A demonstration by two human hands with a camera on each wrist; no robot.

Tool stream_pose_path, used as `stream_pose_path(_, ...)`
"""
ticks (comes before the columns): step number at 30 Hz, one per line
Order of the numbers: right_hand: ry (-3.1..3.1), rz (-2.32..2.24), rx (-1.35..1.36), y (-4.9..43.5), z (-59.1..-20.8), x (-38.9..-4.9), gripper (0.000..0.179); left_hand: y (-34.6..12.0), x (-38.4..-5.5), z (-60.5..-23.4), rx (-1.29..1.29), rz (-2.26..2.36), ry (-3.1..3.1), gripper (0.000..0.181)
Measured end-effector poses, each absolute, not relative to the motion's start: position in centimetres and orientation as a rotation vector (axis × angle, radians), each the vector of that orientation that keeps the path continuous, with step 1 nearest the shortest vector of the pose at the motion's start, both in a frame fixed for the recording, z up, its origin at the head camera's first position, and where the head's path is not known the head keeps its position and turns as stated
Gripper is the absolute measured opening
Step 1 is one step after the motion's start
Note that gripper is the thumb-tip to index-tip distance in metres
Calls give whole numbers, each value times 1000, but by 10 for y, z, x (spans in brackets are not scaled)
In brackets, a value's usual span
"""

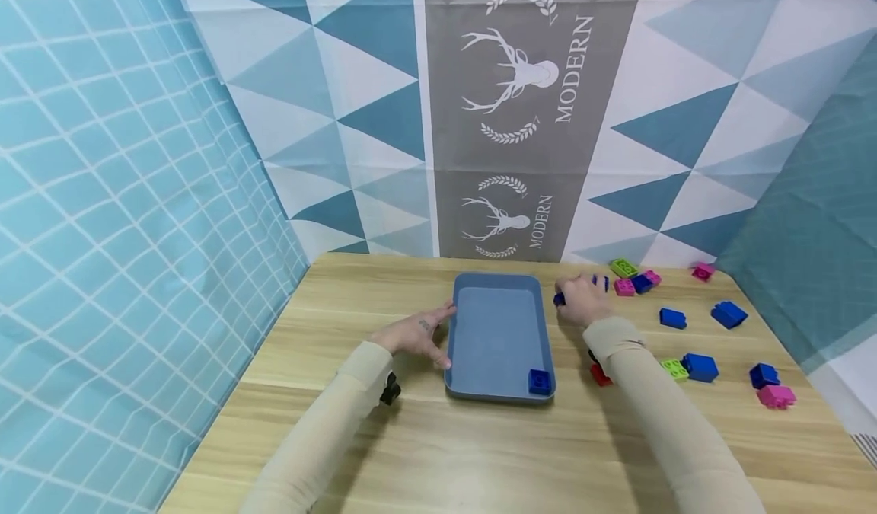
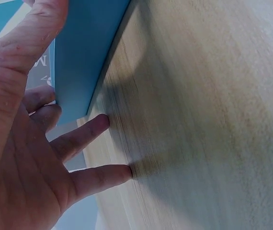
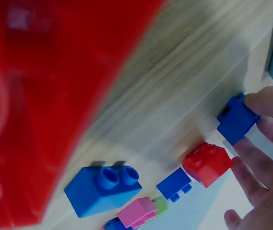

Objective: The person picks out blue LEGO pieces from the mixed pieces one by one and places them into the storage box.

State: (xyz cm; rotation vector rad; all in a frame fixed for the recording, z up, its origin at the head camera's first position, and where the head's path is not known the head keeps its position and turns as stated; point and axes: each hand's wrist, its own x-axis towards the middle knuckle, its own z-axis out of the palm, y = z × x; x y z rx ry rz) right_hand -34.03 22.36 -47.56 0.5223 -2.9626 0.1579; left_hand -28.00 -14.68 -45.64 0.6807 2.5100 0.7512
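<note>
My right hand (image 1: 582,299) is just right of the tray, with thumb and fingertips pinching a blue toy building brick (image 3: 237,120) over the wooden table. Close to its fingers lies a red brick (image 3: 207,164), hidden by the hand in the head view. Another blue brick (image 1: 601,282) shows just past the knuckles. My left hand (image 1: 416,334) is spread at the left wall of the grey-blue tray (image 1: 452,346), its fingers fairly straight. Two of those fingers reach down to the tabletop in the left wrist view. One blue brick (image 1: 539,381) sits in the tray's near right corner.
Several loose bricks lie on the right side of the table, among them a lime brick (image 1: 623,268), a blue brick (image 1: 728,314) and a pink brick (image 1: 777,397). Under the right wrist is a red brick (image 1: 601,375). Patterned cloth (image 1: 507,118) hangs behind the table.
</note>
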Motion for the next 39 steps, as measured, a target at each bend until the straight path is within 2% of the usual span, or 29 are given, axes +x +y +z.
stream_pose_path(4, -2991, 270, 512, 222, -473, -339, 20, -152, -280, -457, 690, 755, 2504, 122)
stream_pose_path(10, -2960, 722, 520, 219, -457, -334, 43, -152, -283, -455, 690, 773, 2478, 124)
stream_pose_path(13, -2890, 909, 632, 213, -449, -329, 49, -150, -285, -452, 674, 785, 2474, 125)
stream_pose_path(20, -2846, 990, 908, 181, -446, -305, 38, -151, -287, -451, 662, 785, 2467, 125)
stream_pose_path(30, -2854, 847, 1306, 144, -460, -269, 32, -152, -290, -457, 695, 784, 2468, 123)
stream_pose_path(39, -2946, 817, 1418, 143, -472, -260, 30, -152, -292, -459, 677, 798, 2464, 125)
